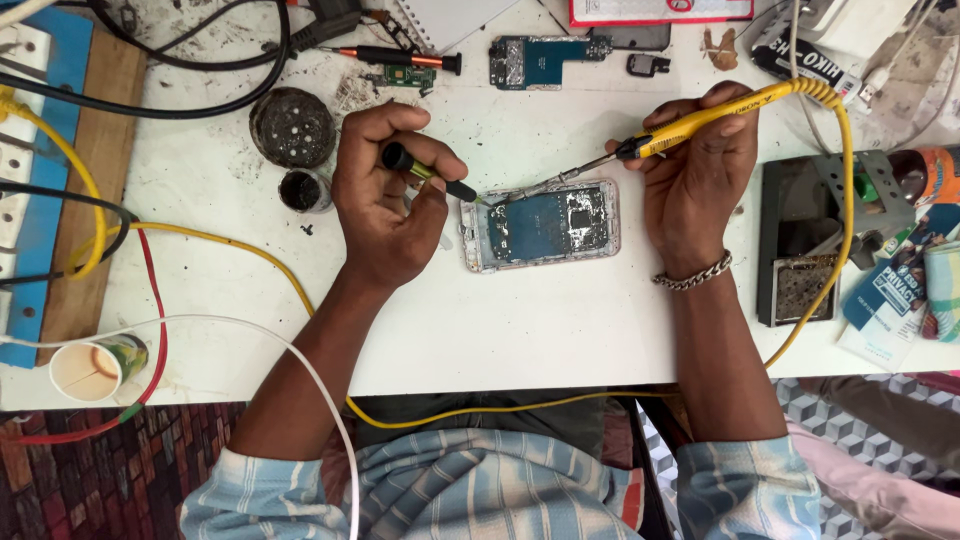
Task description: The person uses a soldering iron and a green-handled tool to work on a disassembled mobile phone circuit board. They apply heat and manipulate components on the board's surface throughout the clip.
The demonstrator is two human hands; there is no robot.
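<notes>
The opened phone (pixel 541 226) is lying lengthwise between both hands (left nearer). The left hand (pixel 385 195) is gripping a small tool (pixel 430 172) at the phone's left end. The right hand (pixel 700 175) is clasping a yellow soldering iron (pixel 690 125), tip angling toward the phone's top edge.

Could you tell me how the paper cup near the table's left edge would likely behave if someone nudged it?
The paper cup lies on its side, so it would probably roll. It looks thin-walled, likely light and easily crushed. It sits close to the table edge, so it might fall off.

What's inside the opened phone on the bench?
The opened phone holds a blue circuit board with silvery shielding at right. Anything beneath the board is covered. Both tool tips meet its upper left corner.
</notes>
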